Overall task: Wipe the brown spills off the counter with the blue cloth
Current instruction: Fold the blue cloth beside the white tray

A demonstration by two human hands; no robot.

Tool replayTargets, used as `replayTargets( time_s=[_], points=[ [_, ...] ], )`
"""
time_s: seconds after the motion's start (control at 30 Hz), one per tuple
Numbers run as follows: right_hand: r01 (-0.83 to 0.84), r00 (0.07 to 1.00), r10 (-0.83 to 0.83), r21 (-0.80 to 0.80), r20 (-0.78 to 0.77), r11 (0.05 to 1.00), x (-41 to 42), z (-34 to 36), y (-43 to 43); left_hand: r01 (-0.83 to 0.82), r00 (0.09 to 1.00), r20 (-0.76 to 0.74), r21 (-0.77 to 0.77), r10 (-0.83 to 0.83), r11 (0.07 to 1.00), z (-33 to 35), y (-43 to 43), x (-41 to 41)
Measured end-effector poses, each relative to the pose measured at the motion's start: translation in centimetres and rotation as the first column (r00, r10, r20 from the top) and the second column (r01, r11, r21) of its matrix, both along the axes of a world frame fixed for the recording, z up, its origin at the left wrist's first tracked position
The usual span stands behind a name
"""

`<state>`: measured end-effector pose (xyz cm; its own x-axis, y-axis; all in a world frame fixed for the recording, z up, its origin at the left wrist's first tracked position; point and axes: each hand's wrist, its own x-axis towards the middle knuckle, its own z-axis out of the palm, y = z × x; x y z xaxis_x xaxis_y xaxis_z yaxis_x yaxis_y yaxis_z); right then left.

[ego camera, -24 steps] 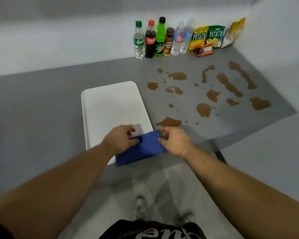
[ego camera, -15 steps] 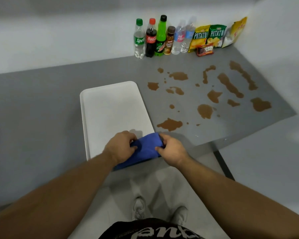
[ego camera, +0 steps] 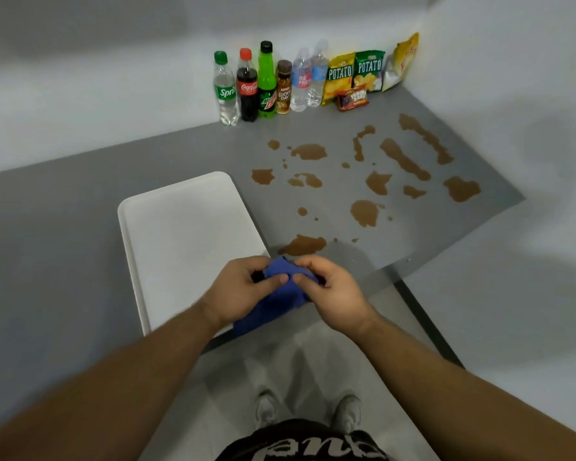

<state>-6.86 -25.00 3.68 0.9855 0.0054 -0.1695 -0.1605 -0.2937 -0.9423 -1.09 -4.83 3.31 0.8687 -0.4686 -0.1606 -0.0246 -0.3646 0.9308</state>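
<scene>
The blue cloth (ego camera: 273, 302) is bunched between both hands at the counter's front edge, over the near right corner of the white tray (ego camera: 180, 241). My left hand (ego camera: 243, 291) grips its left side, and my right hand (ego camera: 330, 291) pinches its right side, thumbs nearly meeting. Much of the cloth is hidden by my fingers. Several brown spills (ego camera: 366, 211) lie on the grey counter (ego camera: 64, 211) beyond and to the right; the nearest spill (ego camera: 303, 245) sits just past my hands.
Several drink bottles (ego camera: 263, 84) stand in a row against the back wall, with snack bags (ego camera: 356, 74) beside them in the corner. A wall closes the right side. The floor and my shoes show below the counter edge.
My hands have come together, gathering the flat cloth into a bunch, and the cloth has lifted a little off the tray corner.
</scene>
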Motion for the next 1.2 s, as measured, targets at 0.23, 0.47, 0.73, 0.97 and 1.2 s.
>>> replayTargets(
  time_s=[0.23, 0.47, 0.73, 0.97, 1.2],
  points=[
    [-0.012, 0.995, 0.005, 0.06, 0.103, 0.998, -2.4, 3.4, -4.9, 0.002, 0.993, 0.115, -0.183, 0.02, 0.983, 2.5, -4.5, -2.3],
    [-0.156, 0.988, 0.154, -0.151, -0.023, 0.976, -4.5, 2.4, -9.2, -0.118, 0.982, 0.143, -0.032, 0.122, 0.992, 0.2, -7.6, -4.4],
    [-0.332, 0.942, 0.259, -0.491, -0.211, 0.806, -4.1, -0.9, -13.9, -0.086, 0.995, 0.062, 0.115, 0.079, 0.99, -0.5, -10.2, -5.1],
    [-0.113, 0.974, 0.062, -0.228, -0.218, 0.967, -4.4, -3.7, -17.7, -0.18, 0.983, 0.024, 0.306, 0.182, 0.935, -3.0, -11.0, -5.5],
    [0.073, 0.983, -0.115, -0.264, -0.146, 0.962, -2.8, -4.2, -17.0, -0.194, 0.964, -0.146, 0.19, 0.223, 0.962, -3.1, -10.4, -4.7]
  ],
)
